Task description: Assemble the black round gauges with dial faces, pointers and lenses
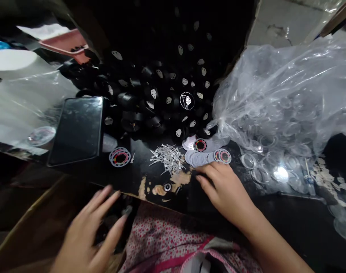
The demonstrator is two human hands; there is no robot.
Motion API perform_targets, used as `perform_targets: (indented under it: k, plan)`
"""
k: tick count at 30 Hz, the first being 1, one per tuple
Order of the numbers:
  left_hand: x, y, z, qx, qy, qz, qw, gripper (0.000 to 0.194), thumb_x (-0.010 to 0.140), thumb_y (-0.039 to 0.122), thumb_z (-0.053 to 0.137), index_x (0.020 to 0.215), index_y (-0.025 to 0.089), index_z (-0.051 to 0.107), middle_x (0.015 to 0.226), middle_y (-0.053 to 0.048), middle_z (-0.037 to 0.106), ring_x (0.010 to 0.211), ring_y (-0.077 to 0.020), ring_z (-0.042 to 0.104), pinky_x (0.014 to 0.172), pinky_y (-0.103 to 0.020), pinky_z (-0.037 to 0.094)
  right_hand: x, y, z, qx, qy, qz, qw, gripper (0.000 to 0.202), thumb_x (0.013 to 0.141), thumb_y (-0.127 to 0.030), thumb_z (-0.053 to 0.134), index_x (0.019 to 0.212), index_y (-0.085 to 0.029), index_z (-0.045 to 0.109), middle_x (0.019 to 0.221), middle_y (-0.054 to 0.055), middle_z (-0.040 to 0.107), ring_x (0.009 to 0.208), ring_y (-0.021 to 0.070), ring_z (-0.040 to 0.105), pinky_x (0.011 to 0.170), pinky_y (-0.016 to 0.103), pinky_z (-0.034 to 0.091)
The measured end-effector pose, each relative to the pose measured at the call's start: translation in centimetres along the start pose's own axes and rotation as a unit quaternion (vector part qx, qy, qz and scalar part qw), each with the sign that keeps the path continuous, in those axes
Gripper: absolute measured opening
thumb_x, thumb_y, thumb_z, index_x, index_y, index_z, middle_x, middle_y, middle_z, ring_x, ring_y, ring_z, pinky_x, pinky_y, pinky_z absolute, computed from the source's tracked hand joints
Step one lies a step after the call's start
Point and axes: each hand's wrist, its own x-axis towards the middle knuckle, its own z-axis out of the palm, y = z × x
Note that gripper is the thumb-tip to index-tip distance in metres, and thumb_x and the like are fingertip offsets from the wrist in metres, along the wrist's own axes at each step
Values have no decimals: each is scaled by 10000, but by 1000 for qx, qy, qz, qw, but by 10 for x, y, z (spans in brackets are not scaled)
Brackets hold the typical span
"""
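My left hand point(90, 231), slightly blurred, hangs palm down over an opened carton point(33, 216) at the lower left, its fingers spread and holding nothing. At the table, my right hand point(224, 189) rests beside a fanned row of printed dial discs point(202, 158). Its thumb and forefinger are bent but apart, with nothing visible between them. Left of those fingertips lies a pile of small pale pointers point(168, 157). Nearer me, a small round part with a light ring point(167, 187) sits on the worn tabletop. Two overlapping dial discs point(119, 157) lie farther left.
Many black round housings with pale metal plates point(153, 93) are heaped at the back. A black box point(79, 127) stands left. On the right, a clear plastic bag point(281, 91) holds clear rings, with more rings point(259, 175) before it. A pink bin point(66, 42) is far left.
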Motion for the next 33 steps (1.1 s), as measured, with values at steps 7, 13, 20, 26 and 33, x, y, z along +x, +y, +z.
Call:
perform_targets:
  k: [7, 13, 20, 26, 33]
  plan:
    - [138, 67, 65, 86, -50, 291, 952, 655, 949, 559, 536, 1420, 105, 512, 1488, -191, 561, 1407, -326, 478, 1181, -523, 369, 0, 2, -1, 1, -1, 18, 1000, 188, 992, -238, 555, 1128, -186, 674, 1093, 91, 704, 1073, 295, 631, 960, 507, 473]
    - [135, 59, 73, 106, -52, 317, 941, 529, 989, 416, 530, 1375, 57, 573, 1397, -188, 643, 1337, -359, 542, 1161, -547, 379, -2, 7, -1, 3, 2, 26, 1000, 194, 997, -237, 541, 1103, -175, 691, 1082, 90, 716, 1056, 286, 635, 955, 495, 484]
    - [135, 60, 72, 117, -47, 334, 934, 417, 990, 301, 542, 1341, 94, 625, 1371, -138, 677, 1298, -343, 570, 1139, -553, 404, 50, 1, 12, -139, 1, -83, 987, 388, 1012, -254, 492, 1365, -131, 594, 1447, 115, 598, 1351, 346, 470, 1072, 573, 400]
    - [127, 63, 63, 145, -36, 330, 932, 389, 995, 266, 518, 1326, 111, 653, 1327, -126, 706, 1252, -366, 589, 1136, -593, 376, 54, 15, 17, -174, 11, -55, 983, 421, 1031, -301, 463, 1408, -138, 556, 1486, 119, 564, 1393, 327, 447, 1124, 591, 339]
    - [110, 61, 55, 160, -37, 312, 936, 411, 1020, 273, 440, 1290, 63, 668, 1290, -162, 719, 1246, -384, 602, 1127, -615, 380, 54, 3, 19, -167, 23, -89, 982, 351, 1031, -270, 446, 1329, -210, 623, 1468, 75, 583, 1391, 314, 442, 1135, 589, 324]
